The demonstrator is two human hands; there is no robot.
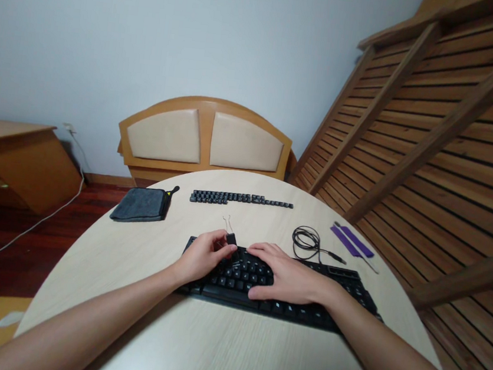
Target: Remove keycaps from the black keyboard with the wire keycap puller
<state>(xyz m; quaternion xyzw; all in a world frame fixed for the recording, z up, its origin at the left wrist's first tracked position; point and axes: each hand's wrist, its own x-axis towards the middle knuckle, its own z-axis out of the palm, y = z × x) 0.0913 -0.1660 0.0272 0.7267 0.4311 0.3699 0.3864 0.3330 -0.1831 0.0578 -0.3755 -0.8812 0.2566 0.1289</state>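
A black keyboard (233,298) lies across the table in front of me. Between the fingertips of my left hand (203,256) is a keycap puller (231,239) with a black grip; thin wire prongs stick out of its far end, and others point down at the keys near the keyboard's upper left. My right hand (292,276) lies flat over the middle keys, thumb spread from the fingers, fingertips near the back edge. Removed black keycaps (216,197) stand in rows farther back on the table. The keys beneath my right palm are hidden.
At the left of the round table (218,354) lies a dark grey cloth (139,205) with a black-handled item beside it. A coiled black cable (306,242) sits behind the keyboard. Purple strips (351,241) and a thin metal tool are at the right, near a slatted wooden frame (440,130).
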